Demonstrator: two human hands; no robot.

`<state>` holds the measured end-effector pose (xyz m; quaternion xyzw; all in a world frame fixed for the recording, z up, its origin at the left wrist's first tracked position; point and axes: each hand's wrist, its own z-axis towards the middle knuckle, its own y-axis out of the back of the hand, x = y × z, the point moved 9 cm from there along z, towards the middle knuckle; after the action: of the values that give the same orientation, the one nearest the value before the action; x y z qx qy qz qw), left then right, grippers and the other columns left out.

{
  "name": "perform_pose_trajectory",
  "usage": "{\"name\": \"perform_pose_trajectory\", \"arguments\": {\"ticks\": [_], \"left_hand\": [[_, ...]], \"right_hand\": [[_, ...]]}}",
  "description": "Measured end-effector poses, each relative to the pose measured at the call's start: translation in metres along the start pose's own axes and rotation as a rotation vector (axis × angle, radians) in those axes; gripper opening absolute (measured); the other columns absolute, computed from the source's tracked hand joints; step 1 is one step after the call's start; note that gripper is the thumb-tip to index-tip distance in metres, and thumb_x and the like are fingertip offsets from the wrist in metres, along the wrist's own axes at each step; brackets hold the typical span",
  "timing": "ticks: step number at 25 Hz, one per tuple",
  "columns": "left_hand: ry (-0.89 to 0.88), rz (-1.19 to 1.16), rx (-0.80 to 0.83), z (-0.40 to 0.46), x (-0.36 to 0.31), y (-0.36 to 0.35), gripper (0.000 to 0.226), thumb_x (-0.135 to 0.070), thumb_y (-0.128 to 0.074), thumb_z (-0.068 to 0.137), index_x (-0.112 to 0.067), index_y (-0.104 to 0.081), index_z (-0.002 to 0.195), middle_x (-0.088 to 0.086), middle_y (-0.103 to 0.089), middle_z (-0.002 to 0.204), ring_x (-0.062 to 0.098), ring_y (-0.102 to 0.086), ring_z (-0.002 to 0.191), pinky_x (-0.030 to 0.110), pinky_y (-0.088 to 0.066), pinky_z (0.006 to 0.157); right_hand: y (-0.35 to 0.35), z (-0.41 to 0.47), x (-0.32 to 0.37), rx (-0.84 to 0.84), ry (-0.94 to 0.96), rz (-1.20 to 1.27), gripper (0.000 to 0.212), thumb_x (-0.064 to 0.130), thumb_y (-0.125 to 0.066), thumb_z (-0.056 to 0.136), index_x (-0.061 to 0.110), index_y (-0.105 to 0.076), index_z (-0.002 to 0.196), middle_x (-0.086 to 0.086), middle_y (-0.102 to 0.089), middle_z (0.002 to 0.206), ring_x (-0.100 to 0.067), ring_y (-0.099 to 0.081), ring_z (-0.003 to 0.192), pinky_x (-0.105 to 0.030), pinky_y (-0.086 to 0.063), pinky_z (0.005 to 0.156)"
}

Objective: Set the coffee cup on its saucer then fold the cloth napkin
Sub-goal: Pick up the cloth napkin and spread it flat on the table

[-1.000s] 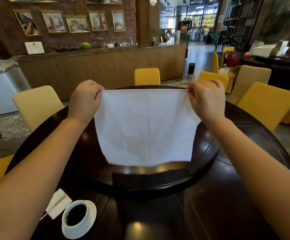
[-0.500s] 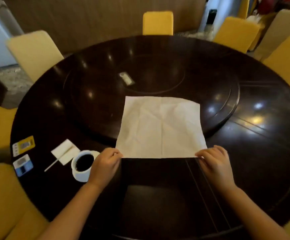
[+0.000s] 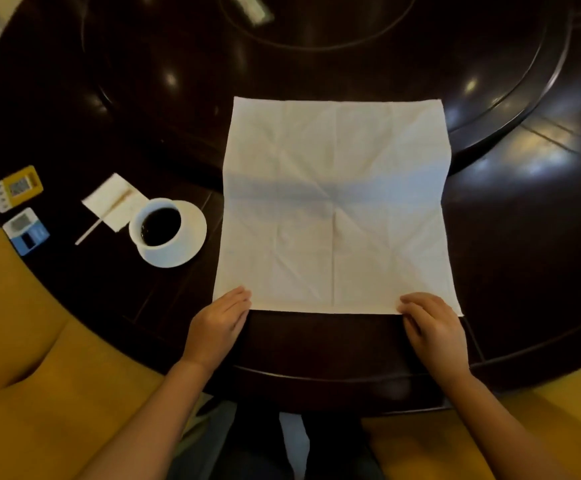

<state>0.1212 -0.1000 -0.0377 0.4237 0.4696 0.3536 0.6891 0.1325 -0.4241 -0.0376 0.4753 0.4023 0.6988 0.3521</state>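
Observation:
A white cloth napkin (image 3: 334, 206) lies spread flat and creased on the dark round table (image 3: 524, 237), its far part over the turntable's edge. My left hand (image 3: 221, 323) rests on its near left corner, fingers together. At the near right corner my right hand (image 3: 431, 327) presses on the cloth's edge. Whether the fingers pinch the cloth or only lie on it is unclear. A white cup of black coffee (image 3: 157, 225) stands on its white saucer (image 3: 192, 237) left of the napkin.
A paper packet with a stir stick (image 3: 114, 202) lies beside the cup. Two small cards, yellow (image 3: 17, 188) and blue (image 3: 25, 232), sit at the table's left edge. The raised turntable (image 3: 489, 64) fills the far side. Yellow chairs (image 3: 39, 375) flank me.
The napkin went from held up in the air to lying flat on the table. My hands came down to its near corners, and my view has tilted down and closer.

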Motion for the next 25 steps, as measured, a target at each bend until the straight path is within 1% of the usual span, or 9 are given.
{"name": "perform_pose_trajectory", "arguments": {"ticks": [1, 3, 7, 9, 13, 18, 21, 24, 25], "left_hand": [[0.000, -0.004, -0.015, -0.009, 0.000, -0.001, 0.029, -0.019, -0.049, 0.091, -0.005, -0.072, 0.099, 0.006, -0.070, 0.107, 0.015, -0.064, 0.103, 0.021, -0.042, 0.094], [0.020, -0.004, -0.060, -0.026, 0.000, 0.000, 0.029, -0.018, -0.048, 0.093, -0.006, -0.071, 0.102, 0.006, -0.069, 0.110, 0.015, -0.063, 0.106, 0.021, -0.044, 0.094], [0.045, -0.014, -0.104, -0.056, -0.009, 0.003, 0.024, -0.014, -0.052, 0.093, -0.006, -0.070, 0.106, 0.006, -0.068, 0.112, 0.015, -0.061, 0.107, 0.021, -0.044, 0.096], [0.047, -0.005, -0.092, -0.069, -0.013, 0.003, 0.023, -0.014, -0.052, 0.093, -0.005, -0.069, 0.108, 0.006, -0.067, 0.112, 0.016, -0.061, 0.108, 0.023, -0.045, 0.095], [0.037, -0.001, -0.079, -0.090, -0.019, 0.005, 0.023, -0.012, -0.054, 0.093, -0.006, -0.068, 0.109, 0.006, -0.066, 0.114, 0.017, -0.060, 0.110, 0.020, -0.041, 0.098], [0.030, 0.013, -0.058, -0.113, -0.026, 0.010, 0.022, -0.013, -0.054, 0.094, -0.006, -0.069, 0.108, 0.006, -0.066, 0.114, 0.018, -0.061, 0.109, 0.020, -0.044, 0.094], [0.019, 0.025, -0.045, -0.124, -0.030, 0.012, 0.021, -0.011, -0.054, 0.093, -0.006, -0.070, 0.106, 0.006, -0.066, 0.114, 0.019, -0.062, 0.108, 0.019, -0.043, 0.094], [0.052, 0.017, -0.033, -0.127, -0.032, 0.015, 0.024, -0.018, -0.054, 0.093, -0.007, -0.068, 0.110, 0.006, -0.064, 0.119, 0.019, -0.059, 0.113, 0.025, -0.044, 0.095], [0.086, 0.007, -0.036, -0.123, -0.034, 0.016, 0.029, -0.022, -0.051, 0.094, -0.006, -0.065, 0.114, 0.008, -0.061, 0.123, 0.019, -0.055, 0.119, 0.030, -0.043, 0.098]], "right_hand": [[0.000, -0.006, 0.002, -0.016, -0.016, 0.008, 0.021, 0.014, -0.052, 0.084, 0.002, -0.069, 0.082, -0.013, -0.069, 0.095, -0.029, -0.062, 0.092, -0.038, -0.050, 0.081], [0.002, -0.019, 0.007, -0.054, -0.039, 0.020, 0.025, 0.016, -0.049, 0.086, 0.000, -0.069, 0.084, -0.015, -0.069, 0.096, -0.030, -0.062, 0.094, -0.040, -0.052, 0.083], [0.006, -0.054, 0.017, -0.063, -0.060, 0.010, 0.023, 0.014, -0.054, 0.086, 0.000, -0.071, 0.091, -0.013, -0.069, 0.102, -0.028, -0.060, 0.101, -0.036, -0.048, 0.090], [0.007, -0.067, 0.019, -0.049, -0.066, 0.000, 0.021, 0.012, -0.056, 0.087, 0.000, -0.071, 0.092, -0.013, -0.069, 0.103, -0.028, -0.060, 0.102, -0.035, -0.047, 0.091], [0.011, -0.085, 0.027, -0.050, -0.067, 0.000, 0.017, 0.009, -0.058, 0.085, 0.000, -0.071, 0.091, -0.013, -0.070, 0.103, -0.027, -0.059, 0.103, -0.035, -0.047, 0.091], [0.012, -0.106, 0.034, -0.009, -0.049, -0.005, 0.019, 0.012, -0.057, 0.087, 0.001, -0.072, 0.091, -0.012, -0.070, 0.102, -0.027, -0.059, 0.102, -0.038, -0.049, 0.089], [0.012, -0.117, 0.038, 0.016, -0.054, 0.008, 0.021, 0.014, -0.056, 0.088, 0.001, -0.072, 0.090, -0.012, -0.070, 0.102, -0.027, -0.060, 0.102, -0.037, -0.049, 0.088], [0.019, -0.118, 0.044, 0.012, -0.075, 0.016, 0.024, 0.021, -0.055, 0.088, 0.003, -0.072, 0.090, -0.012, -0.069, 0.104, -0.028, -0.060, 0.102, -0.040, -0.049, 0.087], [0.020, -0.113, 0.048, 0.009, -0.089, 0.005, 0.028, 0.024, -0.054, 0.088, 0.004, -0.071, 0.095, -0.012, -0.068, 0.108, -0.030, -0.059, 0.105, -0.043, -0.048, 0.088]]}}
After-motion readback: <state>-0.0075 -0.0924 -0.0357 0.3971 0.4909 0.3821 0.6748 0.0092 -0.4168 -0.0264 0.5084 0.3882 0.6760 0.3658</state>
